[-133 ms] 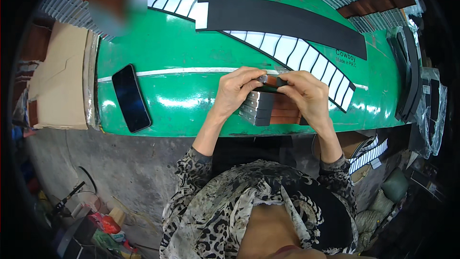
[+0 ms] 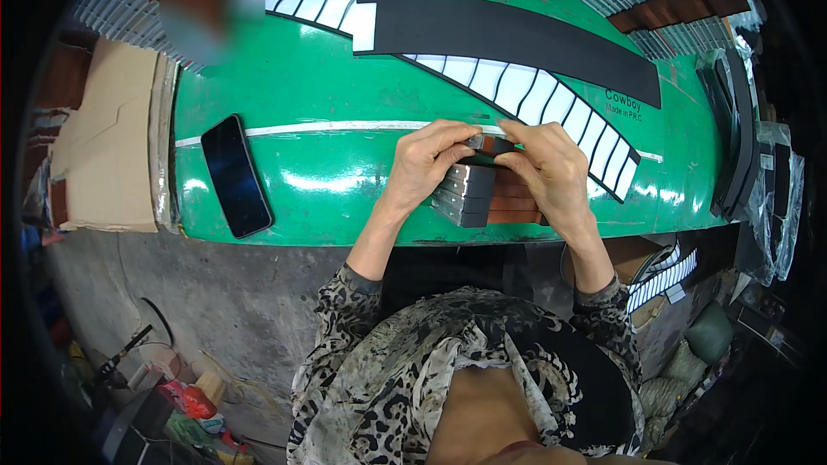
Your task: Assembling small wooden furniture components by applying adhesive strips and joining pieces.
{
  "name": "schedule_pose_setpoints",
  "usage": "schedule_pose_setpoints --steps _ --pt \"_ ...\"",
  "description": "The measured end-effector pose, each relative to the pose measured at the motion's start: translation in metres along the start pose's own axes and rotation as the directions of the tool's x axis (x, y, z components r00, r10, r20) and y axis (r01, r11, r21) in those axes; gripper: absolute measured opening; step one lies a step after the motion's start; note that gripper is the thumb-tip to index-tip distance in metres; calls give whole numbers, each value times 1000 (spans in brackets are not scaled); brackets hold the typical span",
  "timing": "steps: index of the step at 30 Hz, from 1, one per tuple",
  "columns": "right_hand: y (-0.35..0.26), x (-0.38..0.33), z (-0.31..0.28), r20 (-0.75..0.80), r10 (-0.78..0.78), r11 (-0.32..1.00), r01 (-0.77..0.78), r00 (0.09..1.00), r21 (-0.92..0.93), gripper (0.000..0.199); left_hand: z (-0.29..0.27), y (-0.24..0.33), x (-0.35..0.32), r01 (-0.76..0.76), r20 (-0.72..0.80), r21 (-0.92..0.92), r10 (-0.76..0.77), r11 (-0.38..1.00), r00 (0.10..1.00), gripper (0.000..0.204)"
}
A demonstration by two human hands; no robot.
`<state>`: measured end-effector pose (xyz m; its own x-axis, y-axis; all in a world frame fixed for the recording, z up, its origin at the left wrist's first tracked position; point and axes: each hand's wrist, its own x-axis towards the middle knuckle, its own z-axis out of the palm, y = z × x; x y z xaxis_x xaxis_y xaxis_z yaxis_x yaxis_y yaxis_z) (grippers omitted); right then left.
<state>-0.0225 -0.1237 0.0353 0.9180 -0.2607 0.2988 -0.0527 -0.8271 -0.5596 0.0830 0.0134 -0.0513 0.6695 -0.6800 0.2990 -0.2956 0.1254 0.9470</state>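
Note:
Between my two hands is a small flat block [image 2: 489, 145], brown with a dark part near its right end and a shiny left end. My left hand [image 2: 424, 159] pinches its left end between thumb and fingertips. At the other end my right hand [image 2: 551, 164] is closed on it, thumb below and fingers above. Just under the hands stands a stack of similar blocks [image 2: 475, 198], with dark grey ends and brown middles. My right hand partly covers the stack's right side.
A black phone [image 2: 236, 176] lies left on the green table [image 2: 336, 95]. Beyond my hands a long black strip [image 2: 508, 34] crosses a strip of white pieces [image 2: 495, 86]. Rows of silver and brown blocks [image 2: 655, 0] fill the far right; cardboard [image 2: 108, 138] sits at the left.
My right fingers have shifted slightly over the small block, and less of its brown part shows. My left hand stays nearly still.

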Motion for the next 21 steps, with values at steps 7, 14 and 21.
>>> schedule_pose_setpoints --steps 7,14,21 --pt "4 2 2 -14 -116 988 114 993 -104 24 0 -1 0 -30 -7 -2 30 1000 1000 23" --pt "4 -1 7 -33 -113 988 109 993 -111 23 1 -1 -2 -20 -7 -17 19 1000 1000 22" --pt "1 -1 7 -57 -66 993 59 996 -104 21 1 -1 -1 -28 -11 -7 28 1000 1000 23"
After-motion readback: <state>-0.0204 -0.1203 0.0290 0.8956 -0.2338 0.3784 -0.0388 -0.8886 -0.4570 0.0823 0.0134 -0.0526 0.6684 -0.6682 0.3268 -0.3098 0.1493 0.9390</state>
